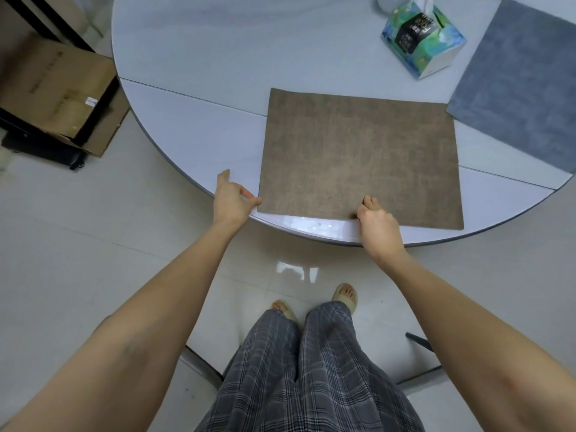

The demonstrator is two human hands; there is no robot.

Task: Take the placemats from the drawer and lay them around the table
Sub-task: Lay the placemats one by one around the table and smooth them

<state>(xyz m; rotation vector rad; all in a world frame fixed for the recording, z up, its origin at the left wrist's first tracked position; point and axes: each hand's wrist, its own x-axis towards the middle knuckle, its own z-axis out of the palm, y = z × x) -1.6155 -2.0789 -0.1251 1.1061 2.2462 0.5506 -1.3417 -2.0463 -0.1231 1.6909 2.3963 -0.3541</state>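
Placemat: brown placemat [358,157] lies flat, long axis along table [193,57] edge.
Left hand [232,199]: pinches its near-left corner.
Right hand [375,221]: pinches near edge, mid-way.

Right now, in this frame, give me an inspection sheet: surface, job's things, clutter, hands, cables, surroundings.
Surface: round white table, seam lines across it.
Job's things: brown placemat flat at the near edge; grey placemat at the right.
Clutter: tissue box.
Hands: left hand pinches the brown placemat's near-left corner; right hand holds its near edge.
Cables: nothing seen.
Surroundings: cardboard box on a rack at left, pale tiled floor.
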